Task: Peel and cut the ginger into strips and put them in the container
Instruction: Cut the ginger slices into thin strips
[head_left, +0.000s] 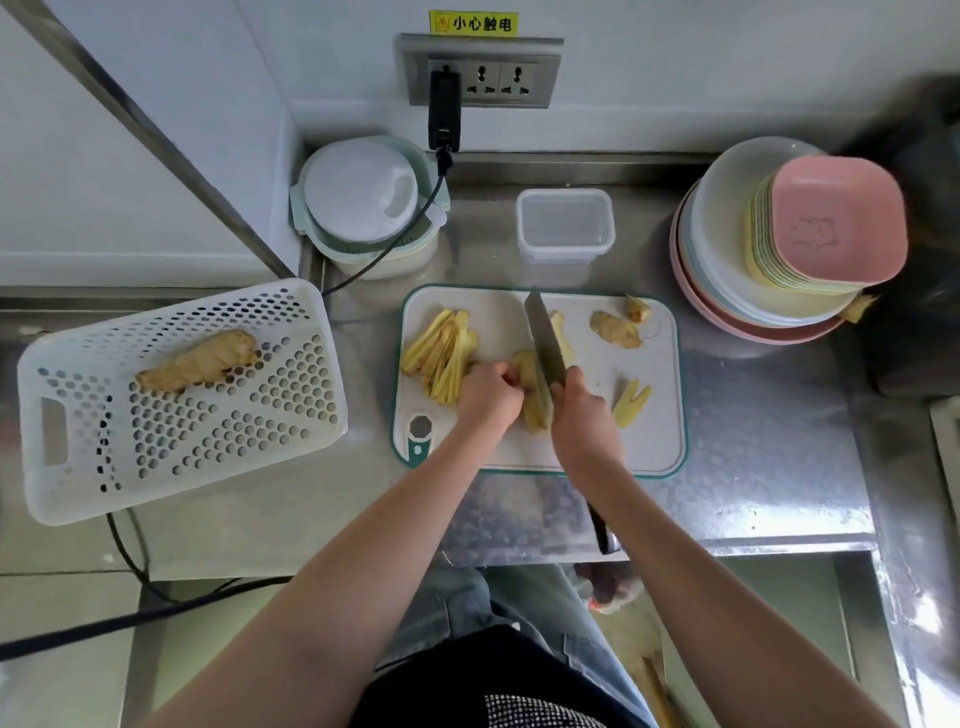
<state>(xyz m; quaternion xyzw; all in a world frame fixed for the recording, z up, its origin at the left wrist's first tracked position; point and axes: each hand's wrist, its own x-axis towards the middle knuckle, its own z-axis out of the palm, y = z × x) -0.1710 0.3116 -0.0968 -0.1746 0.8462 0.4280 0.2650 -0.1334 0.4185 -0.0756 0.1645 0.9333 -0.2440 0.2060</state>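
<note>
On the cutting board, the ginger piece lies between both hands. The left hand holds its left side with curled fingers. The right hand is wrapped around the knife, blade resting on the ginger just right of the left fingers. Cut strips lie left; the container stands behind the board.

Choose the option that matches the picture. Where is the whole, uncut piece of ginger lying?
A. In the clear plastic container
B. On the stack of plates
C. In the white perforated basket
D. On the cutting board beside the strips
C: the whole ginger root lies in the white perforated basket, to the left of the cutting board; the clear container behind the board holds no ginger.
</note>
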